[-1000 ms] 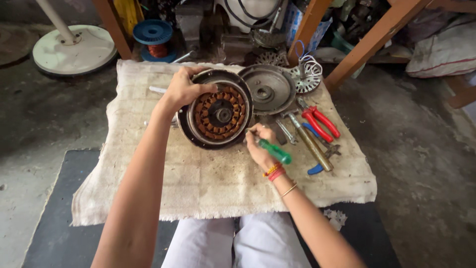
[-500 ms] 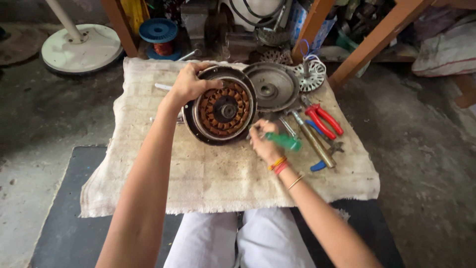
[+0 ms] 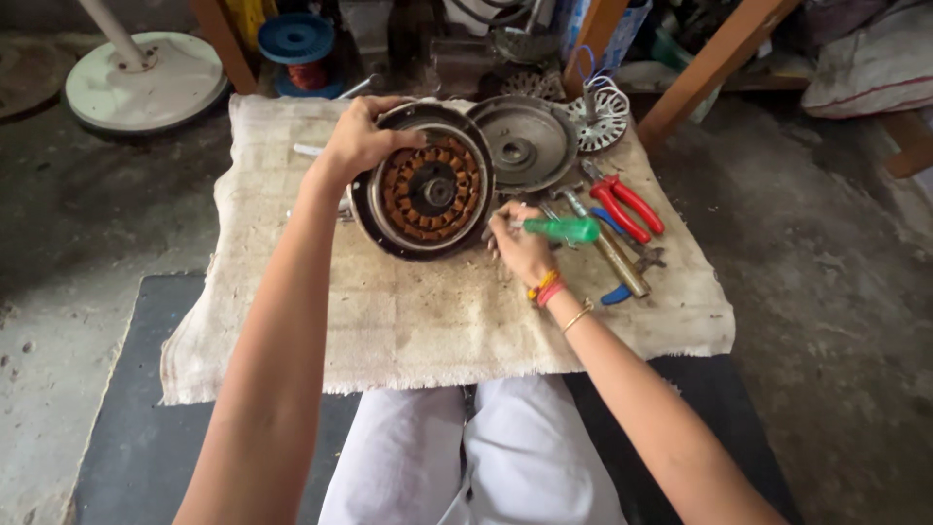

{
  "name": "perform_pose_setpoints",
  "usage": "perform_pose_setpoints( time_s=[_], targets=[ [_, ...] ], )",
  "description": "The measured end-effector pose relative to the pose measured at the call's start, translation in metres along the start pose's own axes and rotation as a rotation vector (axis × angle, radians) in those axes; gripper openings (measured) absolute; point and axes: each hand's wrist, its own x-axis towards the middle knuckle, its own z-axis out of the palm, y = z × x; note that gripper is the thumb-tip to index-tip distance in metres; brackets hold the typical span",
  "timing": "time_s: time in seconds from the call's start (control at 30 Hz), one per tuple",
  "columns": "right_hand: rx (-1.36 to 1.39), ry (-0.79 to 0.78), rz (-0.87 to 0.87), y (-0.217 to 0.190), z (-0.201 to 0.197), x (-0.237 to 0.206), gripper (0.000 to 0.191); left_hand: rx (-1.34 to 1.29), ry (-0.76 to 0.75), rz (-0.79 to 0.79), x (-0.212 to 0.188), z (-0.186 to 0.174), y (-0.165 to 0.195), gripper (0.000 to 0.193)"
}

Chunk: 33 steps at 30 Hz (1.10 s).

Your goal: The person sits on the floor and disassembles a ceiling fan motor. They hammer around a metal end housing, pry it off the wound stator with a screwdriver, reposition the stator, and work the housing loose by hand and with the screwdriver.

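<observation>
From the head camera, we look down on a frayed burlap cloth (image 3: 408, 321) spread over a low surface, with our white-trousered knees below it. Our left hand (image 3: 358, 144) reaches across to the far-left rim of a round fan motor housing (image 3: 367, 209), fingers curled over the edge and clamped on it, tilting the housing so its open face turns towards us. Inside it we see the stator (image 3: 428, 192), a ring of copper-coloured windings around a dark central hub. The motor sits on the upper middle of the cloth.

Our right hand (image 3: 520, 248) is just beside the housing's lower-right edge, fingers closed around a screwdriver with a green translucent handle (image 3: 562, 229); the handle points right, and the tip lies towards the housing rim, though we cannot tell whether it touches. Red, orange and gold bangles sit on that wrist.

Just right of the motor lies a grey metal end cover (image 3: 523, 146), dished face up, touching the housing. Beyond it is a small white wire-wound part (image 3: 604, 119). Red-handled pliers (image 3: 627, 207) and a brass-coloured tool (image 3: 622, 262) lie on the cloth's right side. At far left, on the concrete floor, stands a white round fan base (image 3: 146, 83); a blue spool (image 3: 296, 39) is near it.
</observation>
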Motion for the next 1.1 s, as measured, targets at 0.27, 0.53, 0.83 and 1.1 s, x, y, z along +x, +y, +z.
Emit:
perform_pose_setpoints(
  time_s=[0.27, 0.53, 0.83, 1.1],
  targets=[
    [-0.289, 0.179, -0.171, -0.011, -0.002, 0.020, 0.013, 0.064, 0.057, 0.017, -0.006, -0.002, -0.001, 0.054],
    [-0.062, 0.031, 0.138, 0.003, 0.006, -0.010, 0.013, 0.034, 0.031, 0.013, -0.004, 0.000, 0.002, 0.053],
    [-0.272, 0.142, -0.162, 0.002, 0.003, 0.002, 0.014, -0.015, 0.046, 0.019, -0.007, 0.000, -0.004, 0.052],
    [-0.054, 0.054, 0.004, 0.002, 0.002, 0.002, 0.012, -0.036, 0.024, 0.010, -0.007, -0.001, -0.001, 0.049]
  ],
)
